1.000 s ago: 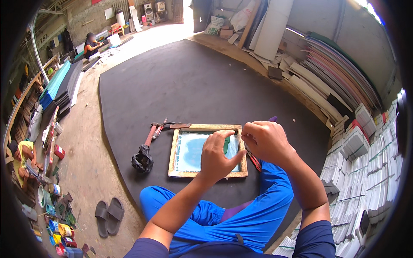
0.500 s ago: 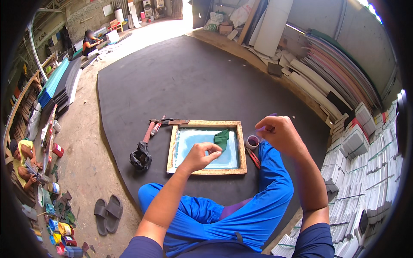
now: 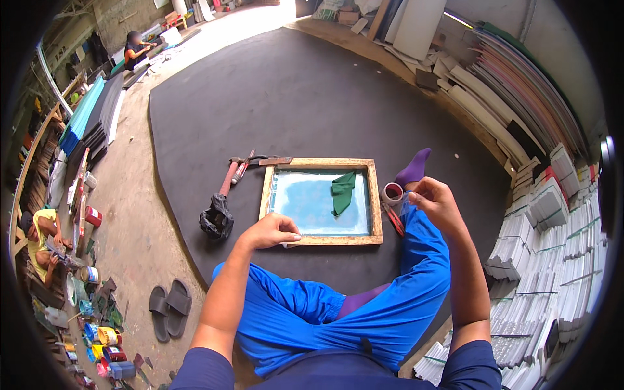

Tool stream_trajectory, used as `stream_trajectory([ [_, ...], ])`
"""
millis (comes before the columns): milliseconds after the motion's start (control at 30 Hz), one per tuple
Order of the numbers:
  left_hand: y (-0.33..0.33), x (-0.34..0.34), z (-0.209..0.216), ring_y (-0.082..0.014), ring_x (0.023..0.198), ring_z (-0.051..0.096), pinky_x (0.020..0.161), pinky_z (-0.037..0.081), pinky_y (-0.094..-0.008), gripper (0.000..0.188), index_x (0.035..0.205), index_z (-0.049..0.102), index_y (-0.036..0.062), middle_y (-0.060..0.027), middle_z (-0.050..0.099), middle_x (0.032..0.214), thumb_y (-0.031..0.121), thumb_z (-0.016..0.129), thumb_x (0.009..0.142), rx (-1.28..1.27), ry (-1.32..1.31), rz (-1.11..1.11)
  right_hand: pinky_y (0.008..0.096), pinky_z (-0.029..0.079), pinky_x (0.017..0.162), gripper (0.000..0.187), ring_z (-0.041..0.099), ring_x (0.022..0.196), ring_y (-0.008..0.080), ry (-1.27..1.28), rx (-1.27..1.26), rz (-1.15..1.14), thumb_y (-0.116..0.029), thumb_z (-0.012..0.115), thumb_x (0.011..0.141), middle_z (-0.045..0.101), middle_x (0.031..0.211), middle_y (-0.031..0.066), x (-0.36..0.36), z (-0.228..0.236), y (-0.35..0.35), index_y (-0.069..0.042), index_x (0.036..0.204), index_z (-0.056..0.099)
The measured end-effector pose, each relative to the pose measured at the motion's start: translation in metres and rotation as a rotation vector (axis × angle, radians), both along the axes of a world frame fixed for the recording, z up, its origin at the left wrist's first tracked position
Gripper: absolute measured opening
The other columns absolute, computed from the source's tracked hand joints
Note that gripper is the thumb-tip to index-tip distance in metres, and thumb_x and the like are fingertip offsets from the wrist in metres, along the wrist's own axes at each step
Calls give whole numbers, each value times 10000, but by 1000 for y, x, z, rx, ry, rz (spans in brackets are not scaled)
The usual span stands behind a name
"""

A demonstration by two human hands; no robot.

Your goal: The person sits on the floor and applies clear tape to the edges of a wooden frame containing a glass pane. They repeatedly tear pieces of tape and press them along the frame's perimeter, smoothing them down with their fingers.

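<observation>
A wooden-framed printing screen (image 3: 325,240) with a pale blue mesh lies flat before my crossed legs. A dark green cloth scrap (image 3: 342,194) rests on its right part. My left hand (image 3: 268,233) is at the frame's near left edge, thumb and forefinger pinched together; what is between them is too small to make out. Over my right shin, my right hand (image 3: 435,200) is closed in a pinch, with what looks like a thin clear strip (image 3: 407,207) hanging from it. A tape roll (image 3: 393,192) stands between the frame and my right leg.
Red-handled pliers (image 3: 394,221) lie beside the frame's right side. A hammer (image 3: 229,177) and a black plastic bag (image 3: 216,218) are at its left. All rest on a large black sheet (image 3: 292,97). Slippers (image 3: 170,309), paint cans (image 3: 109,336) and two people are leftward; white stacks (image 3: 546,279) stand right.
My left hand has moved off the mesh, leftward and back to the frame's near edge. My right hand has come down and nearer me. The view has tilted down.
</observation>
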State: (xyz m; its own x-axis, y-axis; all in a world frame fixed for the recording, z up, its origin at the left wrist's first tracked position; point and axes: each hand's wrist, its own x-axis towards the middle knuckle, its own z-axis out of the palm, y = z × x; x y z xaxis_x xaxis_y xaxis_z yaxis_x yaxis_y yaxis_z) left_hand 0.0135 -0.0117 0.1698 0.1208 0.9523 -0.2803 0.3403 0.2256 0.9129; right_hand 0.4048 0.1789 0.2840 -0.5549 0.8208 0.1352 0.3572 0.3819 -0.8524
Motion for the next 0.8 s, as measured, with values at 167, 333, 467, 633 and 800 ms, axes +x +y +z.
stream_trajectory([
  [167,-14,-25,-13,-108,831,688,785,557,-277,242,1015,781,-28,-56,771,900,157,841,870,-42,3,49,262,556,621,75,681,662,123,124,-206,-115,-64,683,984,693,756,54,14,-34,10,-19,939,642],
  [333,-30,-44,-40,-107,826,704,792,561,-267,204,1017,784,-28,-68,773,909,116,829,879,-48,-231,276,264,563,619,77,679,656,125,111,-319,-142,-68,718,949,698,790,48,21,-73,20,-22,984,666],
  [467,-33,-47,-54,-140,849,731,821,577,-279,239,1082,766,-40,-99,778,931,78,813,880,-44,-368,369,264,562,615,163,679,661,123,108,-388,-185,-69,749,919,699,791,44,17,-100,19,-23,1052,666],
  [633,-41,-60,-92,-152,868,735,828,581,-279,242,1118,752,-40,-100,771,940,67,788,904,-77,-317,501,256,516,559,224,664,650,120,149,-478,-219,-44,743,919,689,777,59,1,-125,14,-50,1044,558],
  [800,-39,-58,-114,-153,792,731,764,616,-288,176,1081,704,-5,-79,745,910,104,757,954,-115,-447,644,247,482,540,224,635,629,108,184,-496,-167,-32,723,931,660,770,40,-4,-161,15,-82,969,508],
])
